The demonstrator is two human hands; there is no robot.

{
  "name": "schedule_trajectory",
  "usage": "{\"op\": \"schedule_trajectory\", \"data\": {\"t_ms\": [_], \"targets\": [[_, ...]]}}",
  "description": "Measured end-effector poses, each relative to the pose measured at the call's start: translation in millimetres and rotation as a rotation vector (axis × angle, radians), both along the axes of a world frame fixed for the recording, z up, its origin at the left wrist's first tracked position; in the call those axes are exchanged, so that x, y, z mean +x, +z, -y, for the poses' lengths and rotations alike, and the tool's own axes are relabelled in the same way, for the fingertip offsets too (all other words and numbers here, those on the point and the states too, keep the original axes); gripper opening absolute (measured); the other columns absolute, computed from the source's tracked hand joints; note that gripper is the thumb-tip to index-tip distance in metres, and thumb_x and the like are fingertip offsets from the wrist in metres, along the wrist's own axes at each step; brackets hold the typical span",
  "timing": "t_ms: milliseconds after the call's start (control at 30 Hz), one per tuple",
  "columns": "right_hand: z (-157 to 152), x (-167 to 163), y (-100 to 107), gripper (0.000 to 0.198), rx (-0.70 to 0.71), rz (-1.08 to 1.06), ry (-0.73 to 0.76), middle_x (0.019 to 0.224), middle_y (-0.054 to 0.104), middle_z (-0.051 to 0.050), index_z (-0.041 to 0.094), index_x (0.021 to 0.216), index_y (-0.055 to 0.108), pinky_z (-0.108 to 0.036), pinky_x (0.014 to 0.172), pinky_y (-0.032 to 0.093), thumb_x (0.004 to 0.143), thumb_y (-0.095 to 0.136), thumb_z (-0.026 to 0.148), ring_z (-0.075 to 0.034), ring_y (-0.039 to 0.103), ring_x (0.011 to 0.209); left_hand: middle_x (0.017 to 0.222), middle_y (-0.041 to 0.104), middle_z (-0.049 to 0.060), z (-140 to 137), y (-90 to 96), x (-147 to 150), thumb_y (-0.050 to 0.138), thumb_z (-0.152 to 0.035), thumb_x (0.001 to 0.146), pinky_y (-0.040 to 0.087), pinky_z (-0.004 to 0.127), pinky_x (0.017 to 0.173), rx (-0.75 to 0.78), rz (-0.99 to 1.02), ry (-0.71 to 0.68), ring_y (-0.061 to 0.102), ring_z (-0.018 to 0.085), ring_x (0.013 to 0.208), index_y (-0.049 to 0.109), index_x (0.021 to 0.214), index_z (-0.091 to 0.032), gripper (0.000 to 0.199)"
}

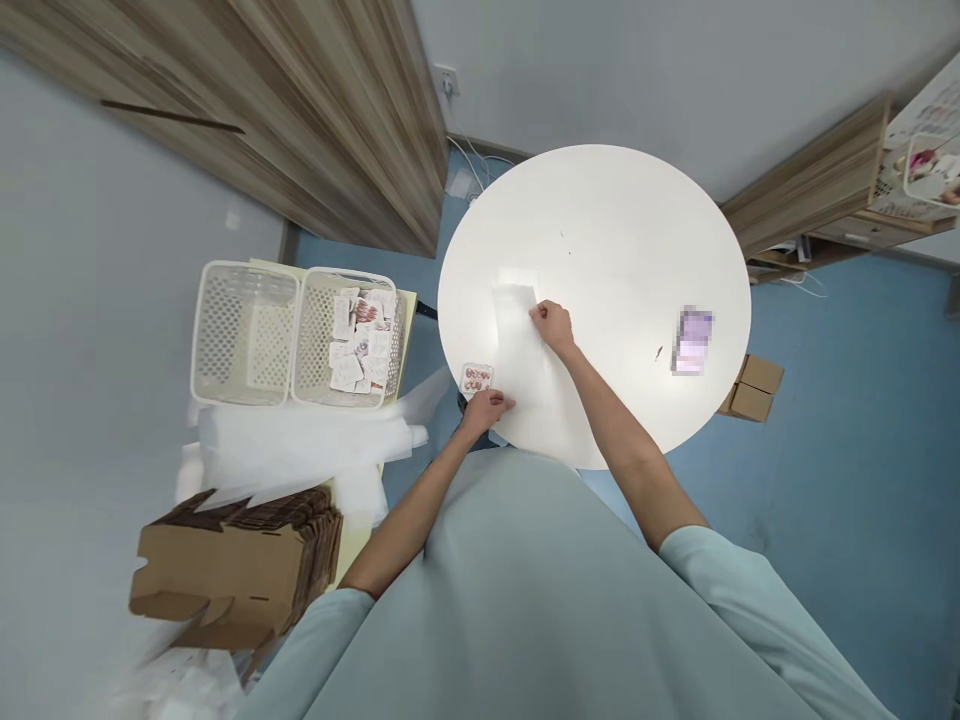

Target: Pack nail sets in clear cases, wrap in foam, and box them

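Observation:
A thin white sheet, like packing foam (pixel 517 345), lies lengthwise over the near left part of the round white table (pixel 630 230). My right hand (pixel 553 325) pinches its right edge near the far end, fingers closed. My left hand (pixel 486 410) is at the sheet's near left corner, with thumb and fingertips closed on the edge. Just beyond my left hand, touching or almost touching it, sits a small clear pack (pixel 477 378) with rows of reddish pieces; its near side is partly hidden by the hand.
A blurred purple phone-like object (pixel 691 342) lies at the table's right. Left stand two white baskets (pixel 244 335), the right one holding several printed packs (pixel 364 340). Nearer are white sheets (pixel 300 445) and stacked flat cardboard boxes (pixel 225 570). A carton (pixel 754 387) is beyond the table's right edge.

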State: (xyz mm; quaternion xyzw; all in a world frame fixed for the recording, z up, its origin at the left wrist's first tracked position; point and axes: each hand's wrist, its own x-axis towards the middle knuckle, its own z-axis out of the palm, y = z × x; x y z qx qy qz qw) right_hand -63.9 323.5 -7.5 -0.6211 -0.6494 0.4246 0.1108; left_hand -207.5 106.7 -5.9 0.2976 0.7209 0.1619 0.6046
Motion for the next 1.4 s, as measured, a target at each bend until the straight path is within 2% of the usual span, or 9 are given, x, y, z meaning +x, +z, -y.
{"op": "schedule_trajectory", "data": {"t_ms": [100, 300, 733, 933, 1033, 1100, 1233, 1300, 1400], "targets": [[2.5, -3.0, -7.2, 0.015, 0.035, 0.018, -0.022, 0.079, 0.065, -0.001, 0.023, 0.088, 0.058, -0.029, 0.073, 0.043, 0.099, 0.052, 0.031, -0.019, 0.058, 0.075, 0.093, 0.079, 0.007, -3.2, 1.5, 1.7, 0.077, -0.042, 0.087, 0.053, 0.031, 0.068, -0.02, -0.095, -0.074, 0.071, 0.021, 0.073, 0.073, 0.088, -0.018, 0.024], [-4.5, -1.8, -10.1, 0.019, 0.028, 0.05, -0.099, 0.073, 0.061, 0.002, 0.024, 0.099, 0.059, -0.029, 0.072, 0.041, 0.105, 0.046, 0.037, -0.02, 0.058, 0.072, 0.108, 0.08, 0.009, -11.1, 10.8, 9.9, 0.076, -0.036, 0.091, 0.053, 0.033, 0.083, 0.031, -0.281, -0.17, 0.073, 0.026, 0.1, 0.075, 0.094, -0.019, 0.017], [-13.5, -10.1, -8.2, 0.018, -0.056, 0.166, -0.151, 0.095, 0.071, -0.006, 0.024, 0.103, 0.058, -0.036, 0.085, 0.049, 0.105, 0.056, 0.042, -0.025, 0.065, 0.089, 0.107, 0.079, 0.008, -16.3, 24.5, 25.1, 0.062, -0.037, 0.098, 0.051, 0.034, 0.084, -0.03, -0.467, -0.285, 0.071, 0.028, 0.102, 0.071, 0.096, -0.022, 0.018], [-13.2, -8.5, -1.9, 0.034, -0.055, 0.203, -0.155, 0.103, 0.071, -0.014, 0.018, 0.115, 0.058, -0.044, 0.093, 0.052, 0.104, 0.058, 0.051, -0.031, 0.067, 0.101, 0.101, 0.078, 0.011, -18.5, 23.1, 30.9, 0.06, -0.035, 0.098, 0.051, 0.037, 0.081, -0.018, -0.543, -0.323, 0.071, 0.031, 0.101, 0.07, 0.092, -0.021, 0.018], [13.7, 1.8, 10.3, 0.049, 0.079, 0.203, -0.07, 0.125, 0.066, -0.023, 0.013, 0.135, 0.054, -0.051, 0.1, 0.052, 0.106, 0.053, 0.052, -0.037, 0.064, 0.117, 0.1, 0.077, 0.012, -19.1, 21.4, 32.0, 0.06, -0.035, 0.098, 0.051, 0.038, 0.081, -0.011, -0.55, -0.316, 0.071, 0.032, 0.099, 0.071, 0.09, -0.021, 0.019], [50.8, 11.3, 18.0, 0.05, 0.215, 0.186, 0.079, 0.148, 0.054, -0.027, 0.013, 0.147, 0.049, -0.054, 0.11, 0.047, 0.11, 0.043, 0.045, -0.039, 0.053, 0.137, 0.099, 0.077, 0.013, -18.9, 20.1, 32.3, 0.06, -0.034, 0.097, 0.051, 0.038, 0.081, 0.001, -0.564, -0.321, 0.071, 0.033, 0.099, 0.072, 0.09, -0.021, 0.019], [147.3, 32.1, 20.4, 0.055, 0.319, 0.169, 0.554, 0.174, 0.029, -0.02, 0.012, 0.162, 0.04, -0.056, 0.127, 0.031, 0.109, 0.038, 0.029, -0.036, 0.024, 0.162, 0.096, 0.076, 0.014, -17.4, 18.1, 32.3, 0.058, -0.035, 0.1, 0.051, 0.037, 0.082, 0.036, -0.586, -0.371, 0.071, 0.032, 0.098, 0.074, 0.09, -0.02, 0.023], [186.3, 42.5, 14.2, 0.061, 0.335, 0.185, 0.682, 0.176, 0.025, -0.016, 0.011, 0.167, 0.032, -0.053, 0.131, 0.026, 0.109, 0.038, 0.026, -0.032, 0.018, 0.165, 0.095, 0.076, 0.015, -16.5, 17.8, 32.6, 0.055, -0.035, 0.102, 0.05, 0.036, 0.082, 0.053, -0.598, -0.389, 0.072, 0.031, 0.097, 0.074, 0.092, -0.019, 0.027], [217.4, 58.2, 1.3, 0.065, 0.326, 0.234, 0.729, 0.177, 0.021, -0.016, 0.007, 0.169, 0.026, -0.049, 0.134, 0.02, 0.11, 0.038, 0.033, -0.03, 0.016, 0.166, 0.097, 0.076, 0.015, -15.7, 18.5, 33.8, 0.055, -0.037, 0.103, 0.05, 0.036, 0.082, 0.063, -0.62, -0.417, 0.071, 0.031, 0.098, 0.074, 0.096, -0.019, 0.027]]}}
